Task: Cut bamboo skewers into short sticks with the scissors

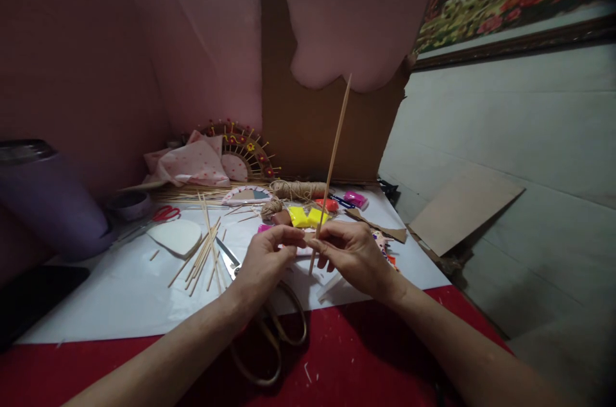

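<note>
A long wooden skewer (339, 121) stands nearly upright, pinched near its lower part by the thumb and fingers of my right hand (353, 256). My left hand (267, 259) is closed too, its fingertips meeting the right ones at a small brown piece that looks like cardboard; most of that piece is hidden by the fingers. Under my left hand lie large scissors (276, 330), their blades pointing away to the left. Several cut wooden sticks (199, 259) lie loose to the left of the blades.
Behind the hands are yellow packets (301, 216), a twine roll (298, 189) and a bead-decorated fan shape (250, 147). Small red scissors (166, 213) and a white cutout (176, 237) lie left. A purple tumbler (48, 201) stands far left; brown cardboard (332, 137) leans at the back.
</note>
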The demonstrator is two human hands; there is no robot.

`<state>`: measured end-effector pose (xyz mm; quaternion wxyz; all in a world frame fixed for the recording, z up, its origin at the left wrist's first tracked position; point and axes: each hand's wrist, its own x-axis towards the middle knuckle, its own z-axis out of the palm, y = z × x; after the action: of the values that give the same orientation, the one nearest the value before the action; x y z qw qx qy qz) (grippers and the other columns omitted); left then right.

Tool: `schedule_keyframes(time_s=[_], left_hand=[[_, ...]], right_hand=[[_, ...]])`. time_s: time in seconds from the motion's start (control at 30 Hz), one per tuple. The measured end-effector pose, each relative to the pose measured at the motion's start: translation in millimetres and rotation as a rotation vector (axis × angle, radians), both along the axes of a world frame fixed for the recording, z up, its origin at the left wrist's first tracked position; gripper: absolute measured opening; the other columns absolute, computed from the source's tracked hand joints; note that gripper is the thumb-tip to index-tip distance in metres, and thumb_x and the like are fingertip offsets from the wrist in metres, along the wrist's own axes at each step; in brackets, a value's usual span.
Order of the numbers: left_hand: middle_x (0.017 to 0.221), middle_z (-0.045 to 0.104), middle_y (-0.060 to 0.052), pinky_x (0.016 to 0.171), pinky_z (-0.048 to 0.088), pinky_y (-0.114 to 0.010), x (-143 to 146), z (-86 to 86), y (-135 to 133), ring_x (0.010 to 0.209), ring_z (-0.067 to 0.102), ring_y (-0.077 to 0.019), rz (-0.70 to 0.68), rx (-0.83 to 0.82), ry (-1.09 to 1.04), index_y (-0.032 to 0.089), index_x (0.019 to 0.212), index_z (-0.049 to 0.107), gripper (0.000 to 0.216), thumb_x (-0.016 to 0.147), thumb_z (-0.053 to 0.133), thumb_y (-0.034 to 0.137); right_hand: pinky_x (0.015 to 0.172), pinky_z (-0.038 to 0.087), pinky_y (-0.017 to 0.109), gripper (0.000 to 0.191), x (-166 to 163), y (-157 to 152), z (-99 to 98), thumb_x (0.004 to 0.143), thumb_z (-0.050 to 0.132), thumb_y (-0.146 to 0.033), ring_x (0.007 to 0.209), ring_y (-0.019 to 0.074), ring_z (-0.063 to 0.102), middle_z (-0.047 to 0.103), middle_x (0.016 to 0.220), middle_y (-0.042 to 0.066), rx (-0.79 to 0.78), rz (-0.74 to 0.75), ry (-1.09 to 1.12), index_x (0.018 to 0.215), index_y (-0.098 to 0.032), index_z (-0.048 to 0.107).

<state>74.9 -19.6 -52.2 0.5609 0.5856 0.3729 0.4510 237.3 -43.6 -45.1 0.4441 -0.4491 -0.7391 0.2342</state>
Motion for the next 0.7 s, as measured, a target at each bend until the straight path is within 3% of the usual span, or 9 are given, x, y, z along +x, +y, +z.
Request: schedule_keyframes(time_s=[0.17,0.4,0.7], left_hand=[[0.075,0.068,-0.002,0.066,0.044,-0.023,3.8,-3.2,-4.7,0.070,0.059,-0.0137,-0.188,0.130,0.037,0.015,0.079,0.068,0.014,0.067,0.061,0.012],[0.077,0.070,-0.003,0.072,0.045,-0.025,6.8,-6.1,-0.9,0.075,0.060,-0.0158,-0.195,0.190,0.068,0.017,0.077,0.073,0.013,0.072,0.061,0.019],[0.059,0.062,0.000,0.052,0.040,-0.021,13.2,-14.6,7.6,0.051,0.048,-0.0101,-0.193,0.231,0.104,0.016,0.073,0.073,0.010,0.070,0.064,0.020]], right_hand=[[0.049,0.042,0.023,0.025,0.0,-1.3,0.5,0.084,0.057,-0.031,0.052,0.0120,0.054,0.058,0.057,0.000,0.013,0.001,-0.006,0.063,-0.018,0.060],[0.049,0.038,0.023,0.032,-0.9,-1.0,3.8,0.082,0.060,-0.038,0.052,0.0114,0.048,0.053,0.055,-0.001,0.129,-0.056,-0.054,0.057,-0.017,0.059],[0.051,0.034,0.024,0.037,-1.2,1.7,2.7,0.082,0.059,-0.038,0.052,0.0107,0.043,0.049,0.054,-0.002,0.166,-0.051,-0.036,0.052,-0.017,0.053]])
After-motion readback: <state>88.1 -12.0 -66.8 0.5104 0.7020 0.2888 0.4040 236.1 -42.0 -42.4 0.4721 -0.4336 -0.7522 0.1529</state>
